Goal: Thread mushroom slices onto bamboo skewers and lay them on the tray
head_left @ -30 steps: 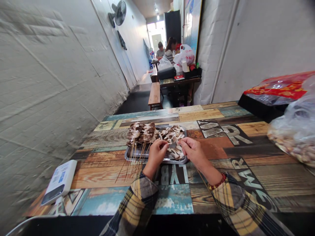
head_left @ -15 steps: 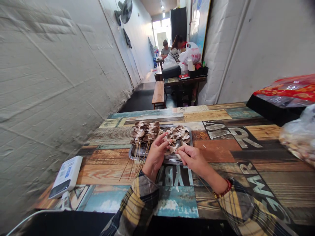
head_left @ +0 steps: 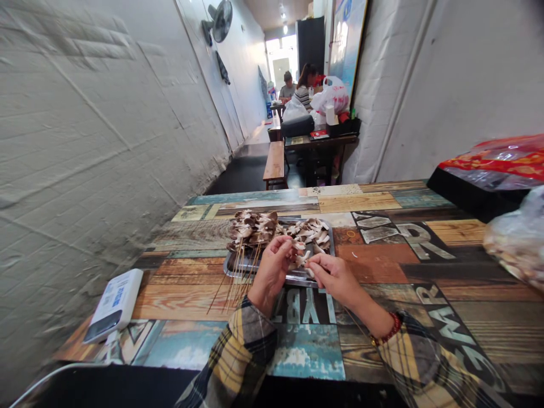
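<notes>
A steel tray [head_left: 312,278] sits on the patchwork-printed table [head_left: 382,255]. It holds a pile of mushroom skewers [head_left: 249,226] on the left, sticks pointing toward me, and loose mushroom pieces [head_left: 312,229] on the right. My left hand [head_left: 272,269] is closed, pinching a mushroom piece [head_left: 301,258] over the tray's near edge. My right hand [head_left: 335,275] is closed around a thin bamboo skewer [head_left: 352,320] whose tip meets that piece.
A white card-reader device [head_left: 114,303] with a cable lies at the table's near left. Plastic bags [head_left: 516,238] and a black box [head_left: 471,195] stand at the right. A white wall runs along the left. Two people sit at a far table [head_left: 318,139] beside a bench [head_left: 275,161].
Both hands have drawn slightly toward me, from over the loose mushrooms to the tray's near edge, and now meet on a mushroom piece. The view has shifted a little.
</notes>
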